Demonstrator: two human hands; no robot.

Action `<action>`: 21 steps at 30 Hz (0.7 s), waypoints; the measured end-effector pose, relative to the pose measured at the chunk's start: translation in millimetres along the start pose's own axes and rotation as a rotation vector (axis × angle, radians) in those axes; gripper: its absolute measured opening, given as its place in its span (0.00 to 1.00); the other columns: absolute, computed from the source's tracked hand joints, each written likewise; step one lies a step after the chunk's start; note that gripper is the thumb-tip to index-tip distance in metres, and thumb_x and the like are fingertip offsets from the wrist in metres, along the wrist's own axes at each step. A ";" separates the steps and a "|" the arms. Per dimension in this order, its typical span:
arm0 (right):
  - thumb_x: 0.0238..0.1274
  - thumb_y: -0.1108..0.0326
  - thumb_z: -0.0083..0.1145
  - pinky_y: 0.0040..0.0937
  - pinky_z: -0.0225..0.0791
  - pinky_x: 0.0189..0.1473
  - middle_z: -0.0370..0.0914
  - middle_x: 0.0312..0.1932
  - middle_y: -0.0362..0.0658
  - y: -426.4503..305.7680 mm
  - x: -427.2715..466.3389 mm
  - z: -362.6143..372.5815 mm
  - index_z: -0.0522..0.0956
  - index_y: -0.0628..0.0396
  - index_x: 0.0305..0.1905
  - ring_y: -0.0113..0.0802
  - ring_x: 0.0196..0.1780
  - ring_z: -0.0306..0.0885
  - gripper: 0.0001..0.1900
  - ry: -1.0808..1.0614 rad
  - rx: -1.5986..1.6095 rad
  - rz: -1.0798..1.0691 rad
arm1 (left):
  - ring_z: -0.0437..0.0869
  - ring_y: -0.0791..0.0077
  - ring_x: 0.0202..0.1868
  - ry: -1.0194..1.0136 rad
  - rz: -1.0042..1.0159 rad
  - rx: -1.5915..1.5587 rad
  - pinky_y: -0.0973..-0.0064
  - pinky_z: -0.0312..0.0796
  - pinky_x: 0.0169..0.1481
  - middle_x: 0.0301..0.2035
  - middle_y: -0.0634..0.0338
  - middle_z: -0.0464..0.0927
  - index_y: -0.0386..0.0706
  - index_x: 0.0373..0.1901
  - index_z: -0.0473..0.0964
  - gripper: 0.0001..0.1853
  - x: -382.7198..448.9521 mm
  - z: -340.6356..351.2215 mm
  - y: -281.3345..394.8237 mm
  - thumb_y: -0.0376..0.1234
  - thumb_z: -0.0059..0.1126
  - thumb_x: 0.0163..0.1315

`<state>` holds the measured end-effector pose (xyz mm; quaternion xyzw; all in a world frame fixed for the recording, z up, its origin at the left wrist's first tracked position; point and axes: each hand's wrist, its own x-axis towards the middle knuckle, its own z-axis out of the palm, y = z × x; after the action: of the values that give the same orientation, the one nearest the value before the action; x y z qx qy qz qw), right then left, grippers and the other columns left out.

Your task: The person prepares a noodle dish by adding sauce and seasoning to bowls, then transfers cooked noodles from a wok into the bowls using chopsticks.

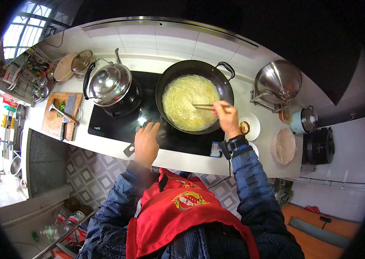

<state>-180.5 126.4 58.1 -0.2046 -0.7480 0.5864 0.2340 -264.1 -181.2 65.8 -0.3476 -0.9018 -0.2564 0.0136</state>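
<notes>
A dark wok (195, 66) stands on the right of the black glass cooktop (113, 128), full of pale thin noodles (184, 90) in yellowish liquid. My right hand (227, 117) grips a pair of chopsticks (203, 106), whose tips reach into the noodles. Left of the wok's lower rim is my left hand (147, 144), its fingers extended and partly blurred. It lies over a dark handle; the handle's holed end (129, 150) sticks out beyond the wrist side. Whether the fingers close round it is hidden.
A metal kettle (110, 85) stands on the left burner. Farther left, a cutting board (48, 118) bears a cleaver (69, 106), chopped greens (61, 107) and a long-handled utensil. Right of the wok are a white bowl (254, 124), a pink bowl (283, 147) and a racked metal basin (276, 77).
</notes>
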 end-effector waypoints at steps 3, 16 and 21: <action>0.67 0.69 0.60 0.25 0.72 0.32 0.83 0.30 0.44 -14.2 -35.4 16.7 0.84 0.61 0.39 0.28 0.30 0.81 0.07 -0.028 -0.125 -0.114 | 0.79 0.49 0.43 0.014 0.015 -0.002 0.58 0.72 0.49 0.51 0.51 0.80 0.39 0.56 0.77 0.27 0.5 2.5 -2.5 0.17 0.52 0.51; 0.66 0.72 0.60 0.32 0.72 0.32 0.80 0.33 0.47 -43.6 -88.2 14.5 0.81 0.59 0.41 0.43 0.31 0.81 0.04 0.126 -0.340 -0.221 | 0.79 0.48 0.46 0.026 0.101 -0.008 0.59 0.71 0.51 0.51 0.50 0.80 0.38 0.55 0.76 0.27 2.8 5.4 -4.8 0.17 0.50 0.51; 0.66 0.71 0.60 0.31 0.73 0.35 0.81 0.34 0.48 -31.4 -82.4 16.7 0.82 0.60 0.41 0.42 0.33 0.82 0.04 0.034 -0.257 -0.246 | 0.78 0.48 0.45 0.025 0.113 -0.016 0.59 0.71 0.50 0.49 0.51 0.80 0.38 0.56 0.76 0.27 2.1 4.9 -5.3 0.17 0.49 0.51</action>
<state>-124.9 58.3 76.1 -0.1496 -0.8321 0.4492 0.2889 -268.3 -181.0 59.6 -0.3947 -0.8785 -0.2667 0.0367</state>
